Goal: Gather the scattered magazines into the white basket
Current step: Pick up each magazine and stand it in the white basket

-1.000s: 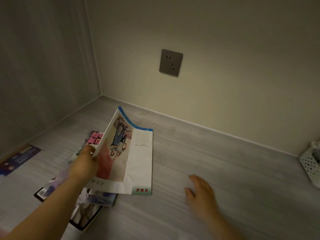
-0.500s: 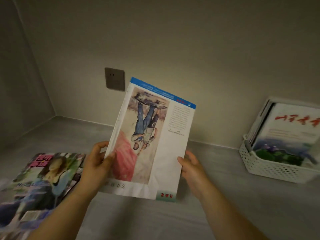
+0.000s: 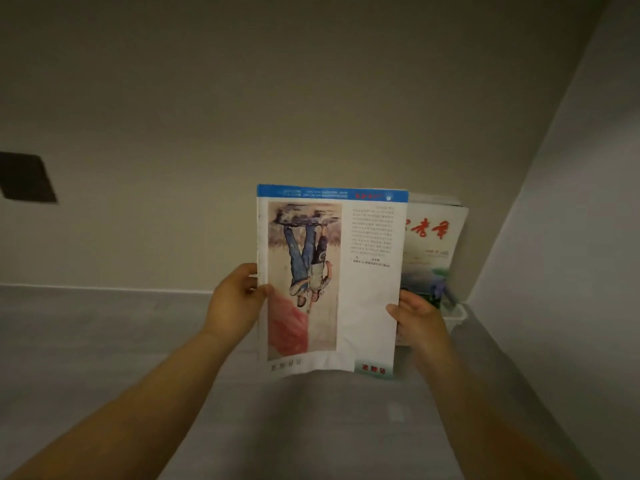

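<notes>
Both hands hold one magazine (image 3: 346, 271) upright by its side edges. The left hand (image 3: 235, 303) pinches the left edge about halfway up, thumb on the cover and fingers curled behind. The right hand (image 3: 419, 317) pinches the right edge a little lower, thumb tip on the front; its fingers lie behind the page.

The magazine is thin, glossy paper, a tall rectangle, slightly creased near the bottom, and its cover is upside down: a blue band on top, a painted figure below the left grip's height, and small text columns above the right grip.

Just behind the right grip stands the basket (image 3: 458, 312), of which only a bit of pale rim shows. A stack (image 3: 434, 237) with red characters rises from it.

Beneath the hands lies a grey, wood-grained surface (image 3: 104, 341). Beyond is a plain beige wall (image 3: 311, 98), with a dark square socket (image 3: 26, 178) far left of the grip and a pale panel (image 3: 571, 237) to the right.
</notes>
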Tool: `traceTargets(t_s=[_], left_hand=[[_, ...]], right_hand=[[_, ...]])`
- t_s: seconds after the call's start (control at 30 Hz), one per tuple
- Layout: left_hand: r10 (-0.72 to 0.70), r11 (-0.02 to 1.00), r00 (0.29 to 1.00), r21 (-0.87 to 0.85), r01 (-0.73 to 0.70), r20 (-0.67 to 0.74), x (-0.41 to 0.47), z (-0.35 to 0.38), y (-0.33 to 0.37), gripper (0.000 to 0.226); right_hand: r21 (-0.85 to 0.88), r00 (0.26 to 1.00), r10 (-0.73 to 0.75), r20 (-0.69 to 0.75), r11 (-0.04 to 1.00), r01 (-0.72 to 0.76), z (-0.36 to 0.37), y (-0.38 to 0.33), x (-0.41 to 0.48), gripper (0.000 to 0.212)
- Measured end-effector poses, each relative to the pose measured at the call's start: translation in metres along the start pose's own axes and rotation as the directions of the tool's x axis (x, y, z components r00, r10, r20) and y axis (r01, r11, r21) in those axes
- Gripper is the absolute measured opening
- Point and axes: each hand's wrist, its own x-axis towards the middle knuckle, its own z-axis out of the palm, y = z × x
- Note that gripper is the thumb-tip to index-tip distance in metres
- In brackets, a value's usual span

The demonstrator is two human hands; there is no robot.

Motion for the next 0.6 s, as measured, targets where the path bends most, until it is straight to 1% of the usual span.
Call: traceTargets(t_s=[0.03, 0.17, 0.23, 0.33, 0.47, 0.6], left_hand=[[0.017, 1.000, 1.000, -0.003, -0.017, 0.000, 0.005, 0.013, 0.009, 0.020], [0.120, 0.993, 0.993, 0.009, -0.120, -0.020, 0.029, 0.059, 0.040, 0.014], [0.136, 0.991, 0.991, -0.001, -0.136, -0.013, 0.042, 0.078, 0.051, 0.013], [0.117, 0.993, 0.993, -0.017, -0.117, 0.005, 0.058, 0.105, 0.055, 0.014], [0.080, 0.996, 0.996, 0.029, -0.081, 0.034, 0.069, 0.136, 0.046, 0.014], [0.055, 0.990, 0.995, 0.124, -0.065, 0.082, 0.075, 0.162, 0.028, 0.010]], right_hand=[[0.002, 1.000, -0.014, -0.024, 1.000, 0.014, -0.014, -0.005, 0.009, 0.023], [0.013, 0.986, -0.115, -0.117, 0.993, 0.117, -0.057, -0.030, 0.046, 0.026], [-0.001, 0.972, -0.167, -0.166, 0.986, 0.169, -0.073, -0.037, 0.064, 0.025], [-0.071, 0.950, -0.221, -0.220, 0.975, 0.210, -0.091, -0.034, 0.090, 0.029], [-0.082, 0.945, -0.197, -0.260, 0.980, 0.181, -0.104, -0.011, 0.117, 0.030], [-0.098, 0.951, -0.119, -0.287, 0.991, 0.094, -0.115, 0.022, 0.138, 0.031]])
